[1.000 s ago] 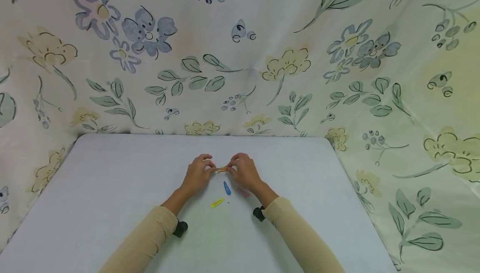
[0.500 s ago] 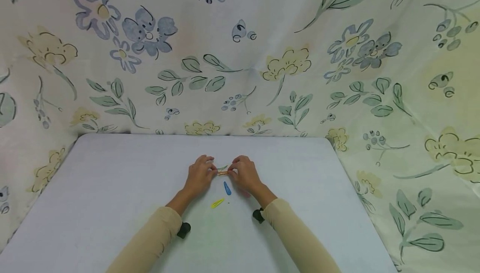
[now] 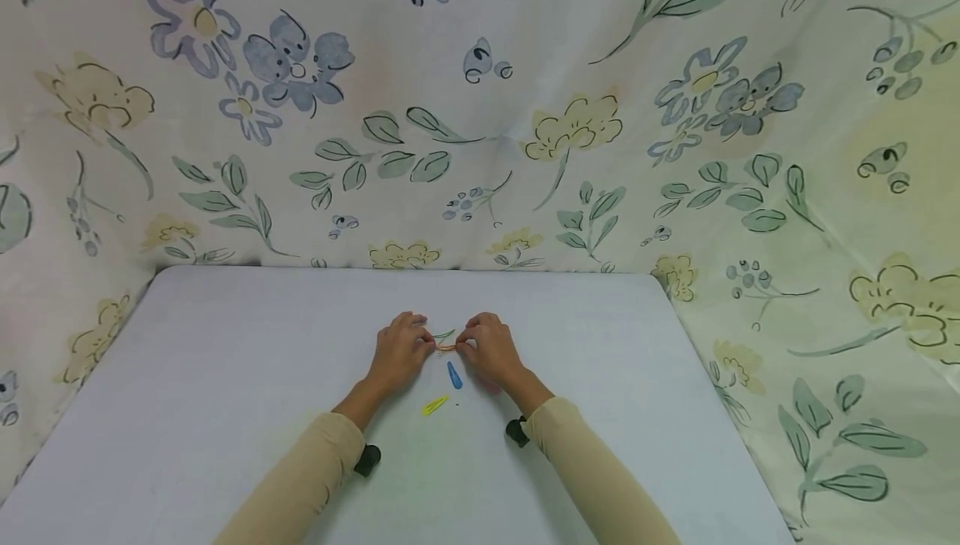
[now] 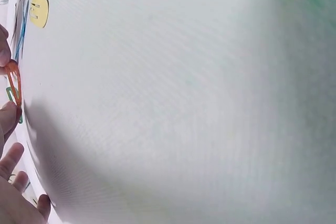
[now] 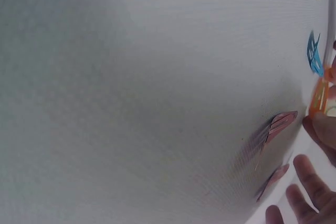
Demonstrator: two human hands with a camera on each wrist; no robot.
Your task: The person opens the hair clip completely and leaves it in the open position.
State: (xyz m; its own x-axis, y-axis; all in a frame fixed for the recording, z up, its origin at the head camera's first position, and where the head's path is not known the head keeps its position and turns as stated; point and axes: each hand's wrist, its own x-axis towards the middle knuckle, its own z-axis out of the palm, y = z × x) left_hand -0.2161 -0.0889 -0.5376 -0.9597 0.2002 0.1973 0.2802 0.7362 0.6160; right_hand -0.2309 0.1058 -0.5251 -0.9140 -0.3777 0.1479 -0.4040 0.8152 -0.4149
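Note:
An orange snap hair clip (image 3: 446, 348) is stretched between my two hands. My left hand (image 3: 399, 352) pinches one end with thumb and fingertip, while my right hand (image 3: 489, 347) pinches the other. In the left wrist view the orange clip (image 4: 19, 82) shows a gap between its two parts. A green hair clip (image 3: 444, 335) shows just beyond it, partly hidden by the orange one in the left wrist view. Closer to me are a blue hair clip (image 3: 454, 375) and a yellow hair clip (image 3: 435, 405). Pink clips (image 5: 281, 124) lie beneath my right hand.
The white table (image 3: 225, 378) carries all of the clips. A floral curtain (image 3: 480, 112) hangs behind its far edge and at both sides. A tiny dark speck (image 3: 457, 404) lies beside the yellow clip.
Both hands have come slightly toward me with the orange clip. The green clip now shows separately behind it. The blue and yellow clips have stayed in place.

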